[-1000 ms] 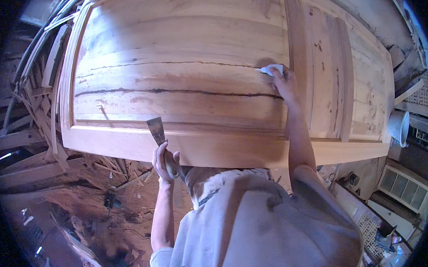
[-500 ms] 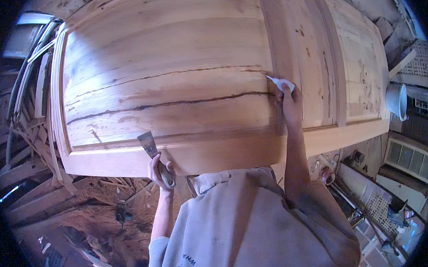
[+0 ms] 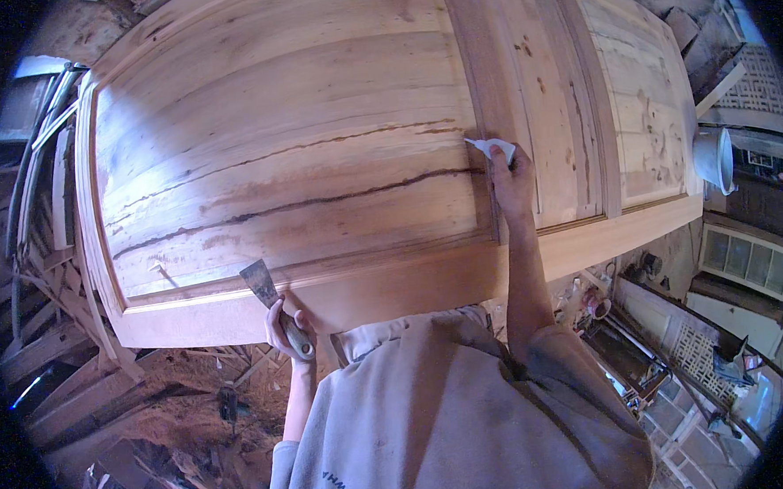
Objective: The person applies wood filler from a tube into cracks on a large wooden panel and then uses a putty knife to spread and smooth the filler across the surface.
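A large wooden panelled door [image 3: 312, 80] lies in front of me. Two dark cracks run along its left panel; the nearer crack [image 3: 318, 200] is the wider one. My right hand [image 3: 514, 180] is closed around a small white bottle with a thin nozzle [image 3: 495, 148]. The nozzle points left, beside the right end of the farther crack [image 3: 350, 138]. Low on the left, my left hand [image 3: 286, 331] grips the handle of a putty knife [image 3: 259, 285]. Its flat blade points up over the door's near rail [image 3: 394, 287], apart from the cracks.
A white bucket [image 3: 713, 161] stands off the door's right end. Wooden strips and scraps [image 3: 61, 271] are stacked at the left. Shavings and debris [image 3: 186, 388] cover the floor at lower left. A framed, slatted piece [image 3: 747, 261] leans at the right.
The view has shifted and tilted slightly, so the door sits a little further left. Both hands keep their hold, the bottle's nozzle remaining near the end of the farther crack.
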A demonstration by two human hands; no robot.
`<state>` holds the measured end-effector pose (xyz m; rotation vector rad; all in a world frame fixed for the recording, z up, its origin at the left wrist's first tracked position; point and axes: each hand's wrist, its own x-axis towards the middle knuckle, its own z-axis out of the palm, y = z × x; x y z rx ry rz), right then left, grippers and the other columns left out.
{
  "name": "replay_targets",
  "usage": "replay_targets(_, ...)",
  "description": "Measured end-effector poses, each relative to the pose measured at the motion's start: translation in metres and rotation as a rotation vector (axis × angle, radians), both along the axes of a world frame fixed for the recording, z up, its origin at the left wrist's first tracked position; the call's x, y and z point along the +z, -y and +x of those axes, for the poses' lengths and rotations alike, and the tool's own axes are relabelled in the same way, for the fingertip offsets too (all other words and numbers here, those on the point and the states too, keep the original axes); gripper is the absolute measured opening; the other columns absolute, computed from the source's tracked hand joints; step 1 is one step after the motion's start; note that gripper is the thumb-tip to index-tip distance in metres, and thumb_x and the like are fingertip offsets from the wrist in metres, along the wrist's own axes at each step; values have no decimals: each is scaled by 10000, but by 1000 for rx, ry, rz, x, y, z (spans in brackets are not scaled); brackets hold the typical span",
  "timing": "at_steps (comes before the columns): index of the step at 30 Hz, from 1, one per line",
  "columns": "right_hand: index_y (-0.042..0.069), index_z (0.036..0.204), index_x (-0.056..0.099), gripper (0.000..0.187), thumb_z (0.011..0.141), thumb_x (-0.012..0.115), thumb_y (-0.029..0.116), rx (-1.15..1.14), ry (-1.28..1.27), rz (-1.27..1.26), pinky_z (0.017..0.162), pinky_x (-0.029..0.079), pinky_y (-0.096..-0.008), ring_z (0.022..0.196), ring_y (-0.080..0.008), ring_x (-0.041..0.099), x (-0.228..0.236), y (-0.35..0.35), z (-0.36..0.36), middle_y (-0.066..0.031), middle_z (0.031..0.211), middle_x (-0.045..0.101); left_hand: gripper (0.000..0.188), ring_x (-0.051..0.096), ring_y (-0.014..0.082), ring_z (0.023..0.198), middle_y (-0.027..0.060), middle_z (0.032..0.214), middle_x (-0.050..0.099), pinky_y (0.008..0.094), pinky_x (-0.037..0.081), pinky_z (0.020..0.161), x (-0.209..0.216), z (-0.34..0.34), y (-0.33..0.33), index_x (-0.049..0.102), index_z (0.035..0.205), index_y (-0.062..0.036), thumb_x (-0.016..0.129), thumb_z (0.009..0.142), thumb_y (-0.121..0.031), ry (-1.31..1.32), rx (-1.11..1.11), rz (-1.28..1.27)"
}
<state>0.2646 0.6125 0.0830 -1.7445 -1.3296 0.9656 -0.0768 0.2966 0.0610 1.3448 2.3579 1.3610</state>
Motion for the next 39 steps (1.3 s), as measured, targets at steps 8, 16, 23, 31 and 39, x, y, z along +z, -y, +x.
replay_targets(8, -5, 961, 638, 205, 961, 605, 198, 60, -7, 37, 505, 384, -255, 579, -65, 476, -1, 0, -1, -1, 690, 572, 459, 672, 325, 874, 191, 994, 679, 379, 534, 763, 5, 0, -3, 602, 1110, 50, 656, 933, -370, -42, -20, -10)
replay_targets(16, 26, 975, 644, 172, 984, 592, 190, 72, -61, 93, 421, 307, -205, 500, -11, 413, 2, -3, -10, 76, 645, 514, 435, 667, 324, 866, 183, 989, 676, 385, 531, 755, 0, 0, 0, 607, 1109, 33, 654, 933, -361, -29, -8, -18)
replay_targets(23, -21, 972, 671, 253, 943, 644, 229, 74, 102, -10, 626, 455, -295, 699, -139, 577, -2, -1, -8, -70, 794, 646, 436, 660, 312, 847, 178, 977, 675, 369, 523, 748, 4, 0, -1, 607, 1114, 25, 657, 933, -368, -17, -11, -20)
replay_targets(31, -42, 1044, 663, 304, 941, 640, 244, 80, -5, -69, 759, 530, -357, 825, -224, 671, 15, -2, -31, -130, 917, 721, 420, 658, 316, 824, 175, 962, 672, 376, 519, 731, 2, -4, 1, 607, 1110, 12, 664, 928, -362, -42, -18, 0)
replay_targets(39, -27, 1082, 660, 334, 954, 627, 280, 155, 43, -90, 756, 529, -351, 844, -215, 673, 7, -4, -31, -132, 937, 723, 410, 649, 331, 788, 179, 917, 656, 380, 514, 701, 1, -2, -2, 607, 1098, 5, 673, 921, -359, -73, 1, 25)
